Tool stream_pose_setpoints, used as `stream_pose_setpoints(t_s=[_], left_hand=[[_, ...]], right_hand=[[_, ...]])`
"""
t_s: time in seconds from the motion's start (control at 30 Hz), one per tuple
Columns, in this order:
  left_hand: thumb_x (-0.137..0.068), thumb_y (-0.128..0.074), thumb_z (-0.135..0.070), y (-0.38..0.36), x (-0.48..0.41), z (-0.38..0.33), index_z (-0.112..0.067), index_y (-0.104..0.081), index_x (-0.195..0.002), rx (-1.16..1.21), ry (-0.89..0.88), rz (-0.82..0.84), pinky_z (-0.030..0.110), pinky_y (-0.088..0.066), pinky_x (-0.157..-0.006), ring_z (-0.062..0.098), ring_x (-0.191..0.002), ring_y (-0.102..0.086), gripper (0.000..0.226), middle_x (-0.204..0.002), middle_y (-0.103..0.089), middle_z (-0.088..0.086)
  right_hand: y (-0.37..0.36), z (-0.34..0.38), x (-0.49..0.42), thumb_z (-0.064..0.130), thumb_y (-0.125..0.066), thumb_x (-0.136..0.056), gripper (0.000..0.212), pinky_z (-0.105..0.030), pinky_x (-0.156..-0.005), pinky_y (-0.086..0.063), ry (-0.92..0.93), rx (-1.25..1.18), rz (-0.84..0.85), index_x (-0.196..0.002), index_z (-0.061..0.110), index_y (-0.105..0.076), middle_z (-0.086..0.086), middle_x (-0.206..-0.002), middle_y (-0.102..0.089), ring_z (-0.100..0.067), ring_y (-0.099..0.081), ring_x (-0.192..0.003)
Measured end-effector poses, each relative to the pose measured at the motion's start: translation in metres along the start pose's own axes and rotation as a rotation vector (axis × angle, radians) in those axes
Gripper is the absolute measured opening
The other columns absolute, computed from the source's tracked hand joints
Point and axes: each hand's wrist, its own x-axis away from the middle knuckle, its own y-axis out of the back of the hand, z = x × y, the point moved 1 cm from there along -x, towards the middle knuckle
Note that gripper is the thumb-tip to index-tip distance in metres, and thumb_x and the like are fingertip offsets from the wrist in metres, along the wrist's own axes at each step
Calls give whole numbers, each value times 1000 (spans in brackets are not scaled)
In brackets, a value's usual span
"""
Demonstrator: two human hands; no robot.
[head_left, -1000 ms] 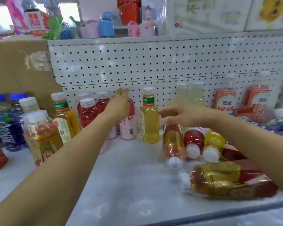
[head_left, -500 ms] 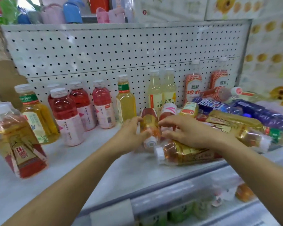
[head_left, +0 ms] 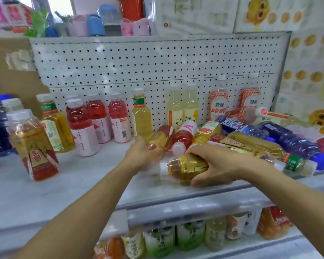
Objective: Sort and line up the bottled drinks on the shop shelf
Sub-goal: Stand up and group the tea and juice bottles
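Roughly half done, judging by layout. Standing row [head_left: 101, 118] upright along shelf [head_left: 73, 187] left and back. Pile [head_left: 251, 139] at right lies tumbled, unsorted. Right hand [head_left: 219, 165] grasps amber tea bottle [head_left: 183, 166] lying near front edge. Left hand [head_left: 140, 154] curls round neighbouring lying bottle [head_left: 158, 138].

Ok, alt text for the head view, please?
Right hand grips a lying gold-labelled amber plastic bottle near the white shelf edge; left hand holds another toppled amber bottle. Upright red bottles stand left; a bottle heap lies right.

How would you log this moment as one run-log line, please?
left hand: grips red-label bottle | right hand: grips gold-label bottle | shelf: bottle pile unsorted
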Motion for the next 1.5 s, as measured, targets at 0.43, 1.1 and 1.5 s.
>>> stream_pose_setpoints(t_s=[0.43, 1.1, 1.5], left_hand=[[-74, -84, -32, 65, 42, 9, -20, -60, -111, 182, -279, -523, 6, -47, -59, -13, -75, -61, 46, -88, -63, -13], [-52, -89, -55, 77, 12, 49, -53, -14, -144, 210, -411, -361, 27, -52, -91, 1, -118, -56, 119, -131, -51, -23], [-84, -79, -22, 104, -29, 58, -28, -5, -155, 77, -251, -414, 48, -33, -116, 22, -141, -34, 103, -153, -32, 3]], right_hand=[[-19, 22, -10, 61, -78, -52, 62, -15, -73, -49, 25, -1049, -497, -107, 59, -49, 29, -102, -67, 13, -63, -96], [-32, 62, -101, 63, -77, -70, 82, -38, -95, -52, -116, -657, -398, -134, 34, -34, 17, -119, -59, -10, -60, -111], [-38, 96, -180, 45, -77, -81, 83, -46, -100, -51, -149, -728, -338, -141, 23, -26, 0, -136, -55, -23, -56, -124]])
